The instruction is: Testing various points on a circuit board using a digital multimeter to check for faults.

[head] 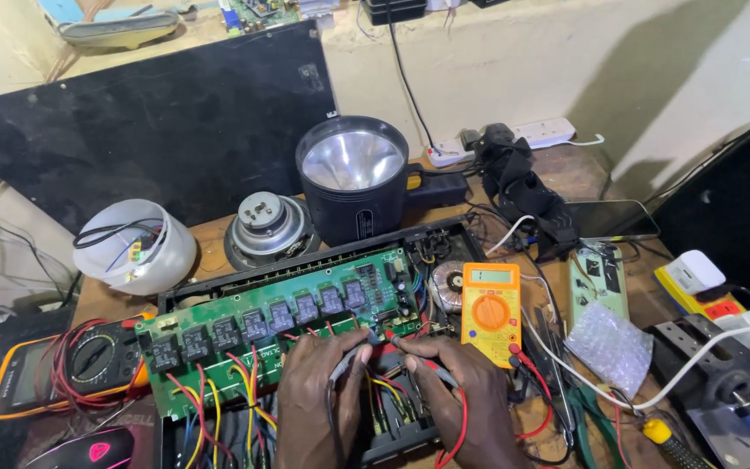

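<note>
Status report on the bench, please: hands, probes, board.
Left hand holds black probe; right hand holds red probe. Both tips at green relay circuit board edge. Yellow multimeter alongside, tangled wires underneath.

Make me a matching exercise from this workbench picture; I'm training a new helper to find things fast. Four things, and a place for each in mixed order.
Things:
1. green circuit board
2. yellow meter
3. big torch
4. white bowl of wires

Places:
A. far left of the table, by the black panel
B. at the back, lens facing up
C. just right of the board
D. in the open black case, under the fingertips of both hands

Pairs: 1-D, 2-C, 3-B, 4-A
</note>
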